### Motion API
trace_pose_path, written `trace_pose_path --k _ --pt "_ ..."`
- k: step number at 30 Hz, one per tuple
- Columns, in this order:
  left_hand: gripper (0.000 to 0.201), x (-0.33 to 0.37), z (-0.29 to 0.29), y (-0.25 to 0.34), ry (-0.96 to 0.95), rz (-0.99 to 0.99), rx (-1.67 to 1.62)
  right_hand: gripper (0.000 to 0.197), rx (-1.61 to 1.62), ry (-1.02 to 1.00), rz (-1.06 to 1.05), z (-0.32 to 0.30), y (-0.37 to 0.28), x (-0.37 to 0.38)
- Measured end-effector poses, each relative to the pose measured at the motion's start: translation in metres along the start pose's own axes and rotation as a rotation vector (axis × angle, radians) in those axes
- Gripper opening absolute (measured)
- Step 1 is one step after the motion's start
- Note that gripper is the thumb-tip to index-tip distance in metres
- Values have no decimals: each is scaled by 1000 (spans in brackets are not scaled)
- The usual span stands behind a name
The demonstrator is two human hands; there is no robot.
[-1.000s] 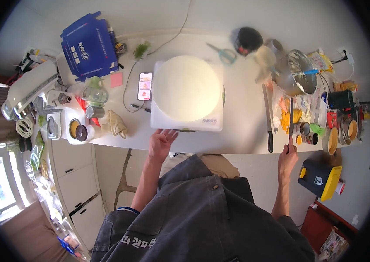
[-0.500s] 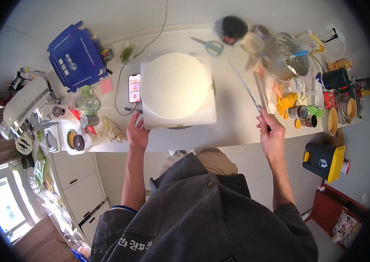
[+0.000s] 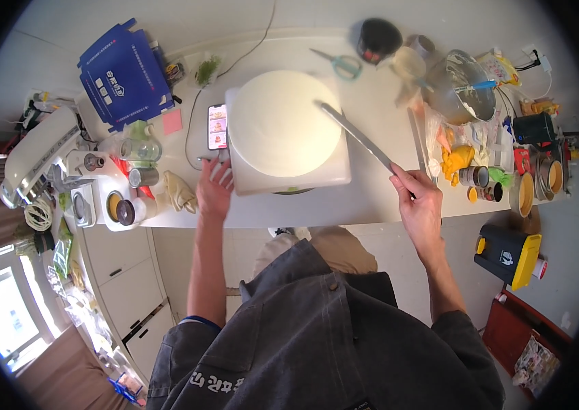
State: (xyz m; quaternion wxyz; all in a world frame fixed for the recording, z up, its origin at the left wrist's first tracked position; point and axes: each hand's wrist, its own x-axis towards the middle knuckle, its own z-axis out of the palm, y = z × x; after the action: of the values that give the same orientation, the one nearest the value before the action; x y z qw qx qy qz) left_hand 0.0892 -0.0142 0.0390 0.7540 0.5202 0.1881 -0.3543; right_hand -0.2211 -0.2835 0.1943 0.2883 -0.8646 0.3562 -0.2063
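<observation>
A round cake covered in smooth cream sits on a square white board, above a turntable whose edge shows at the front. My right hand grips the handle of a long metal icing spatula. The blade slants up to the left, its tip over the right part of the cream top; whether it touches cannot be told. My left hand has its fingers spread near the board's front left corner and holds nothing. Just beyond those fingers lies a phone with a lit screen.
At the left stand a white stand mixer, jars, a cloth and a blue flat box. Scissors and a black container lie toward the back. A metal bowl of cream, piping bags and cans crowd the right.
My right hand has swung the spatula's blade leftward over the cake from the bare counter at the right. My left hand's fingers have spread wider. The whole view has shifted slightly.
</observation>
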Motion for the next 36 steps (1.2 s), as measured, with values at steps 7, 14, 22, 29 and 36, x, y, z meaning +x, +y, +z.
trace_pose_path --k 7,14,22,29,36 --pt "57 45 18 34 -23 -18 136 21 -21 -20 -13 -2 4 1" --pt "46 -48 -1 -95 -260 7 -128 21 6 -1 -10 0 17 6" --pt "51 -100 3 -123 -50 -246 235 23 67 -56 -34 8 14 22" --pt "46 -101 -3 -130 16 -286 185 24 72 -79 -63 13 16 33" --pt "45 -105 6 -125 4 -260 212 23 66 -109 -85 17 21 39"
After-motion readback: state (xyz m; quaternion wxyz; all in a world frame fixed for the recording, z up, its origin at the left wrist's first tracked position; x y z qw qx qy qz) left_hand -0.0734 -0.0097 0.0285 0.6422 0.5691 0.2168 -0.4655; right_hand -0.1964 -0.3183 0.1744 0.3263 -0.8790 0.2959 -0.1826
